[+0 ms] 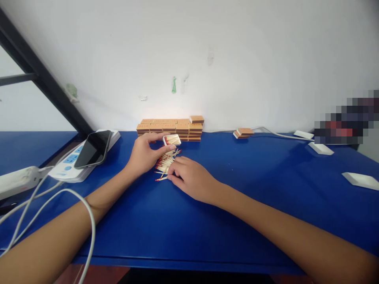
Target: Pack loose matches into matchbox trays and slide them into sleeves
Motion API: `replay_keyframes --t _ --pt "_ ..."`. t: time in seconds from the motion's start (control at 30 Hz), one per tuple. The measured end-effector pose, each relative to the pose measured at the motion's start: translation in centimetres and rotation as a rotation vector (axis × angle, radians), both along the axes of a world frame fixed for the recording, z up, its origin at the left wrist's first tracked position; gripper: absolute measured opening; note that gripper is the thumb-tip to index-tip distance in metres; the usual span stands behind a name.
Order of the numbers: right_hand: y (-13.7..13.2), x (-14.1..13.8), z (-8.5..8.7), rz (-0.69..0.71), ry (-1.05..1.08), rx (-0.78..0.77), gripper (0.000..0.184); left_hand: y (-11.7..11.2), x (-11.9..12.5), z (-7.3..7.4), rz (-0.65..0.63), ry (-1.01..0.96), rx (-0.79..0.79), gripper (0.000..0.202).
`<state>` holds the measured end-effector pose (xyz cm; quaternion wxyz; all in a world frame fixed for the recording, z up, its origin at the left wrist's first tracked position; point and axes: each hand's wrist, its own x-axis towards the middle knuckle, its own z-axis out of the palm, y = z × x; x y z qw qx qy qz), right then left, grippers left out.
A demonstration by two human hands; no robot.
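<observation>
My left hand (145,154) pinches a small white matchbox tray (172,140) holding a few red-tipped matches, tilted above the table. Below it lies a loose pile of matches (164,164) on the blue table (189,221). My right hand (191,177) rests on the table at the right side of the pile, fingers curled and pressed together on matches at the pile's near end. Behind the hands, a stack of brown matchboxes (170,128) stands against the white wall.
A phone (93,149) leans on a white power strip (69,167) at the left, with white cables (59,197) trailing over my left forearm. Two more matchboxes (243,133) and several white trays (360,180) lie at the right. A blurred object sits far right.
</observation>
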<state>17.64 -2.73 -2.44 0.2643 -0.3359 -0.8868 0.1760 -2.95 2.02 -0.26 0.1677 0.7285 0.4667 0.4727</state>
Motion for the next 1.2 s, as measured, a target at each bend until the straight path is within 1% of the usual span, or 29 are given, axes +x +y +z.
replay_keyframes --t 0.1,0.17,0.23,0.33,0.37,0.43,0.5,0.6,0.7,0.8,0.9,1.0,1.1,1.2 --pt "0.2 1.2 0.7 -0.011 -0.004 0.013 0.013 0.1 -0.2 0.0 0.008 0.036 0.017 0.046" --pt "0.6 2.3 1.5 -0.023 -0.010 0.003 0.012 0.1 -0.3 0.0 0.014 0.062 0.026 0.044" --pt "1.1 3.7 2.6 -0.021 -0.038 -0.084 0.011 0.0 -0.3 0.0 0.023 0.092 0.033 0.043" --pt "2.2 6.0 4.4 0.016 -0.111 -0.319 0.013 -0.1 -0.1 0.1 0.034 0.130 0.044 0.044" --pt "2.7 6.7 4.9 0.019 -0.129 -0.376 0.013 -0.2 -0.1 0.1 0.037 0.136 0.046 0.045" --pt "3.4 7.7 5.5 -0.018 -0.117 -0.405 0.015 -0.2 0.0 0.0 0.029 0.138 0.045 0.045" --pt "4.0 8.1 5.6 -0.106 -0.024 -0.346 0.019 -0.3 0.1 0.0 -0.008 0.138 0.041 0.045" --pt "4.2 7.4 5.1 -0.227 0.167 -0.181 0.019 -0.5 0.3 -0.1 -0.068 0.150 0.030 0.047" --pt "3.8 6.2 4.3 -0.235 0.225 -0.004 0.012 -0.9 0.7 -0.1 -0.110 0.140 0.001 0.049" --pt "3.2 5.3 3.6 -0.195 0.209 0.100 0.010 -1.4 1.1 0.0 -0.160 0.108 -0.020 0.049" --pt "2.9 5.0 3.1 -0.186 0.218 0.135 0.008 -1.6 1.4 0.2 -0.195 0.073 -0.046 0.050" --pt "2.8 5.0 3.0 -0.189 0.232 0.155 0.004 -1.6 1.4 0.3 -0.202 0.058 -0.067 0.049" --pt "2.6 4.8 2.9 -0.209 0.271 0.172 0.005 -1.2 1.1 0.4 -0.164 0.038 -0.053 0.048" --pt "2.0 4.1 2.4 -0.234 0.269 0.147 0.007 -0.7 0.7 0.3 -0.079 0.001 -0.026 0.046"
